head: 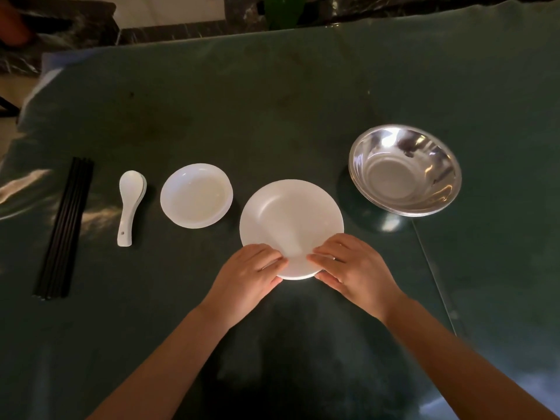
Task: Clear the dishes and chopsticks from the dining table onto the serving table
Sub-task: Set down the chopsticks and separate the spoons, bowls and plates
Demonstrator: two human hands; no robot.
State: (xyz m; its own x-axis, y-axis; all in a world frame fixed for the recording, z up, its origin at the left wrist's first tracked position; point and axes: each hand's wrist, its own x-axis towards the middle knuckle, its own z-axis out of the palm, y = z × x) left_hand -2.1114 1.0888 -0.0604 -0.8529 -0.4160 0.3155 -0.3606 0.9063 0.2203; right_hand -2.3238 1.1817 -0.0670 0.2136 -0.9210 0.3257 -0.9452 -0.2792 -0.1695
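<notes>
A stack of white plates point(288, 216) sits in the middle of the dark green table point(272, 95). My left hand point(250, 274) and my right hand point(351, 265) both grip its near rim, thumbs on top and fingers under the edge. To the left lies a stack of smaller white saucers point(196, 196). Further left are stacked white ceramic spoons point(129, 201), handles toward me. A bundle of black chopsticks point(65, 228) lies at the far left. Stacked steel bowls point(404, 169) stand at the right.
The table's far edge runs along the top, with a marble floor and a green plant point(281, 10) behind it. A seam in the glass top point(430, 268) runs down the right side. The left table corner drops off near the chopsticks.
</notes>
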